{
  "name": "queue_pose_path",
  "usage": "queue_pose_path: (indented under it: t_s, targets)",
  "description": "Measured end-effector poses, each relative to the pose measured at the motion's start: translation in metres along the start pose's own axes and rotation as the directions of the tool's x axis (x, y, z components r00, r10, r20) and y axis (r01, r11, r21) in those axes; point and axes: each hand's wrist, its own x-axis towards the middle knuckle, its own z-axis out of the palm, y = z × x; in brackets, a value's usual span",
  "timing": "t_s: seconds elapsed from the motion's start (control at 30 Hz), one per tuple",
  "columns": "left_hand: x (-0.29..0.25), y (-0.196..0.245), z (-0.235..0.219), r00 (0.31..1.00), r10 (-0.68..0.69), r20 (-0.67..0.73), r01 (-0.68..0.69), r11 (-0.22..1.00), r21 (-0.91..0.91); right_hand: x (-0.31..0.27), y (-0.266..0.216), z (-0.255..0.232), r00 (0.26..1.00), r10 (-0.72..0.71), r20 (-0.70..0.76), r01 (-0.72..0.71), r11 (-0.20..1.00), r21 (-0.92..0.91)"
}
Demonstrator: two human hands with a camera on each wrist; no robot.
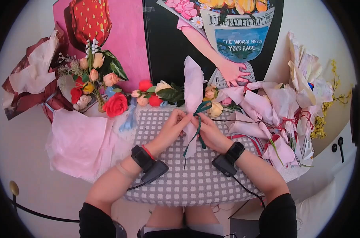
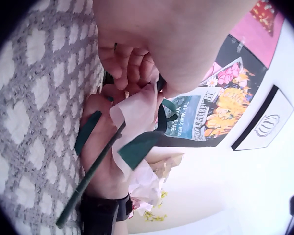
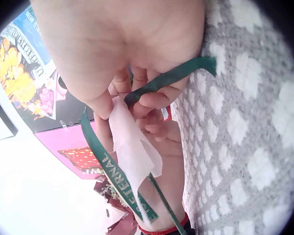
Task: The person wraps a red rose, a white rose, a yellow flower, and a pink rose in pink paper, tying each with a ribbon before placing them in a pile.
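Upright between both hands is a single stem wrapped in pale pink paper [image 1: 193, 85], its bloom hidden in the wrap. My left hand [image 1: 175, 126] pinches the gathered paper and ribbon from the left. From the right, my right hand [image 1: 212, 134] pinches the same spot, fingertips close to the left ones. A dark green ribbon [image 3: 176, 73] goes around the paper there, with a loop at upper right and loose tails hanging. Gold lettering shows on one tail in the right wrist view. Below the paper's lower end, the green stem [image 2: 90, 175] sticks out bare.
A grey-and-white checked cloth [image 1: 156, 186] covers the table. Pink paper sheets [image 1: 79, 142] lie at left, beside a bouquet in dark red wrapping [image 1: 33, 93]. Loose roses [image 1: 115, 105] line the back. Several pink-wrapped flowers [image 1: 261, 107] crowd the right side. Painted panels [image 1: 168, 47] stand behind.
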Motion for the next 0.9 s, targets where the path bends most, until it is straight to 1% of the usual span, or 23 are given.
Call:
queue_pose_path:
  t_s: [0.03, 0.07, 0.13, 0.17, 0.23, 0.37, 0.4, 0.47, 0.5, 0.57, 0.6, 0.63, 0.67, 0.7, 0.73, 0.77, 0.8, 0.87, 0.9]
  targets:
    - [0.001, 0.000, 0.000, 1.000, -0.014, 0.013, 0.014, 1.000, -0.017, 0.001, 0.001, -0.002, 0.999, 0.033, -0.012, -0.033, 0.999, -0.011]
    - [0.002, 0.000, 0.000, 0.999, -0.027, 0.027, 0.028, 0.999, -0.033, 0.001, 0.001, -0.004, 0.999, 0.036, -0.011, -0.036, 0.999, -0.012]
    - [0.002, 0.000, 0.000, 0.999, -0.022, 0.033, 0.023, 0.999, -0.035, 0.002, 0.001, -0.009, 0.999, 0.047, 0.013, -0.048, 0.992, 0.121]
    - [0.001, 0.000, -0.001, 0.999, -0.017, 0.042, 0.018, 0.999, -0.035, 0.002, 0.000, -0.008, 0.999, 0.049, 0.015, -0.050, 0.991, 0.123]
    - [0.000, 0.002, 0.002, 1.000, -0.003, 0.014, 0.003, 0.999, -0.033, 0.001, -0.002, -0.004, 1.000, 0.028, 0.001, -0.028, 0.997, 0.078]
    - [0.001, 0.001, 0.000, 0.999, 0.035, -0.035, -0.036, 0.999, -0.018, 0.001, 0.002, -0.004, 1.000, 0.024, -0.010, -0.023, 0.995, 0.094]
    - [0.001, 0.002, 0.000, 0.999, 0.037, -0.036, -0.038, 0.999, -0.017, 0.001, 0.001, -0.003, 1.000, 0.019, -0.010, -0.019, 0.997, 0.073]
    - [-0.001, 0.008, 0.001, 0.999, -0.023, -0.048, 0.018, 0.995, -0.095, 0.000, -0.002, 0.000, 1.000, 0.015, -0.008, -0.015, 0.999, 0.051]
    - [0.001, 0.005, 0.001, 0.999, -0.023, -0.049, 0.018, 0.995, -0.095, -0.001, -0.004, 0.003, 1.000, 0.023, -0.004, -0.023, 0.999, 0.034]
    - [0.004, -0.002, -0.001, 0.998, -0.045, -0.045, 0.035, 0.977, -0.210, -0.003, -0.006, 0.004, 0.999, 0.033, 0.000, -0.033, 0.999, 0.017]
    - [0.004, -0.004, -0.002, 0.998, -0.047, -0.045, 0.036, 0.977, -0.211, -0.004, -0.006, 0.003, 0.998, 0.048, 0.034, -0.048, 0.999, 0.014]
    - [0.004, -0.002, -0.003, 0.999, -0.029, -0.025, 0.024, 0.987, -0.161, -0.005, -0.007, 0.002, 0.996, 0.063, 0.067, -0.064, 0.998, 0.010]
    - [0.003, -0.001, -0.003, 1.000, -0.013, -0.005, 0.012, 0.994, -0.111, -0.006, -0.007, 0.003, 0.996, 0.067, 0.065, -0.067, 0.998, 0.011]
    - [0.003, -0.001, -0.002, 1.000, -0.018, -0.005, 0.017, 0.993, -0.113, -0.007, -0.007, 0.004, 0.994, 0.061, 0.095, -0.051, 0.994, -0.099]
    - [0.003, -0.001, -0.002, 0.999, 0.042, 0.012, -0.040, 0.995, -0.091, -0.007, -0.006, 0.005, 0.990, 0.058, 0.126, -0.030, 0.978, -0.209]
    - [0.003, -0.001, -0.002, 0.994, 0.101, 0.030, -0.098, 0.993, -0.070, -0.006, -0.005, 0.003, 0.989, 0.073, 0.132, -0.043, 0.976, -0.213]
    - [0.003, 0.000, -0.002, 0.995, 0.096, 0.029, -0.094, 0.993, -0.073, -0.007, -0.005, 0.005, 0.988, 0.077, 0.130, -0.048, 0.976, -0.212]
    - [0.002, 0.002, -0.002, 1.000, -0.012, -0.009, 0.011, 0.982, -0.190, -0.007, -0.006, 0.011, 0.997, 0.049, 0.056, -0.045, 0.996, -0.073]
    - [0.001, 0.005, -0.002, 1.000, -0.015, -0.006, 0.013, 0.976, -0.219, -0.006, -0.007, 0.010, 0.997, 0.054, 0.059, -0.050, 0.996, -0.072]
